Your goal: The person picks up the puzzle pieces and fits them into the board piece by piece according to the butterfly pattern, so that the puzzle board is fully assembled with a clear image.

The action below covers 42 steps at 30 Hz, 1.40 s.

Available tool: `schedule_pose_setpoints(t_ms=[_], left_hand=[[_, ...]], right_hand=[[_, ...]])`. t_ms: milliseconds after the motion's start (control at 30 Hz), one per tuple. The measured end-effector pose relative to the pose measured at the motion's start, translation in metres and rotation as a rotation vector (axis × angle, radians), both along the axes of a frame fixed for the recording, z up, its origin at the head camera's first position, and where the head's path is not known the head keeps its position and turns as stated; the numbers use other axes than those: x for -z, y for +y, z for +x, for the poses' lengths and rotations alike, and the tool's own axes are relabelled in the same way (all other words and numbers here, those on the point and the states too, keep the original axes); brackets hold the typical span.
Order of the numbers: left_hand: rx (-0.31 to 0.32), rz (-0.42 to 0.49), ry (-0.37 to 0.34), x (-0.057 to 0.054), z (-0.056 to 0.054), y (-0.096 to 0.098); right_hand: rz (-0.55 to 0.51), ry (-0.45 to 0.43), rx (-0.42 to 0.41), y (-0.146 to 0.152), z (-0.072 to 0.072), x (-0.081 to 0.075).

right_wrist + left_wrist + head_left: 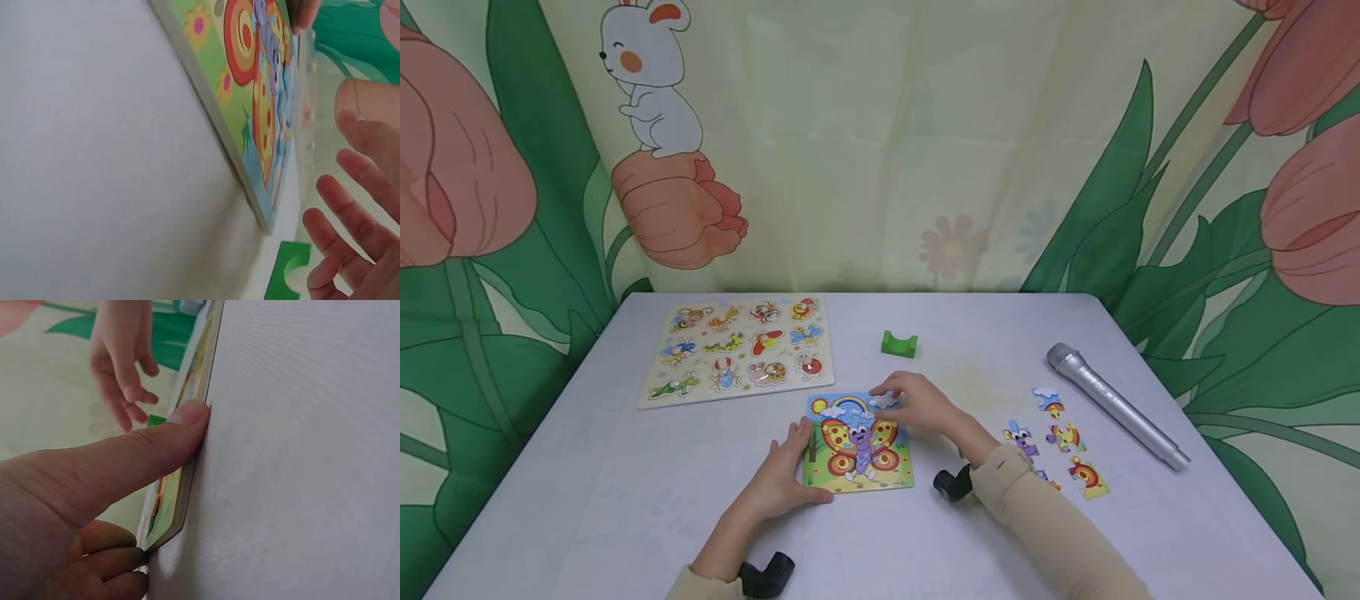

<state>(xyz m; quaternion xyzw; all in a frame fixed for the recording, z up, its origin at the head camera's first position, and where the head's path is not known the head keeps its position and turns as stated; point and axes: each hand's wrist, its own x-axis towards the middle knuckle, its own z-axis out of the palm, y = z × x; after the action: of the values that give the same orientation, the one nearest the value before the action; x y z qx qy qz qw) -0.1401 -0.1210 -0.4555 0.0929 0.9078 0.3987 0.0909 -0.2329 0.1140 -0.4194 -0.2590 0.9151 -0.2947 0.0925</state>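
A butterfly jigsaw board [895, 481] lies flat near the middle of the table, its picture showing a rainbow and a purple butterfly. My left hand [778, 479] holds its near left corner, fingers along the left edge and thumb [187, 415] pressed on the near edge. Over the board's far right corner hovers my right hand [917, 404], fingers loosely bent. From the right wrist view, that hand's fingers [350, 206] are spread apart with nothing between them. Several loose jigsaw pieces [1065, 437] lie to the right, some partly covered by the right sleeve.
An insect puzzle board [700, 397] lies at the back left. Behind the jigsaw stands a small green curved block [899, 345]. A silver microphone [1116, 404] rests along the right side. A printed curtain [880, 167] hangs behind the table's far edge.
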Motion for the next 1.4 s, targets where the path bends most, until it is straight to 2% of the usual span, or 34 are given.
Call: schedule_pose_setpoints(t_ms=[233,667,1200,1400], left_hand=[[-0.004,-0.009,0.010,-0.001,0.000,0.000],[-0.004,-0.010,-0.001,-0.001,0.000,0.000],[-0.015,-0.015,0.000,0.000,0.000,0.001],[-0.011,-0.022,0.002,-0.002,-0.001,0.001]], right_hand=[[-0.064,0.004,0.039,0.025,0.006,-0.006],[-0.066,0.035,0.106,0.081,0.015,-0.013],[-0.091,0.192,0.190,0.150,0.024,-0.016],[-0.070,0.181,0.244,0.171,0.026,-0.011]])
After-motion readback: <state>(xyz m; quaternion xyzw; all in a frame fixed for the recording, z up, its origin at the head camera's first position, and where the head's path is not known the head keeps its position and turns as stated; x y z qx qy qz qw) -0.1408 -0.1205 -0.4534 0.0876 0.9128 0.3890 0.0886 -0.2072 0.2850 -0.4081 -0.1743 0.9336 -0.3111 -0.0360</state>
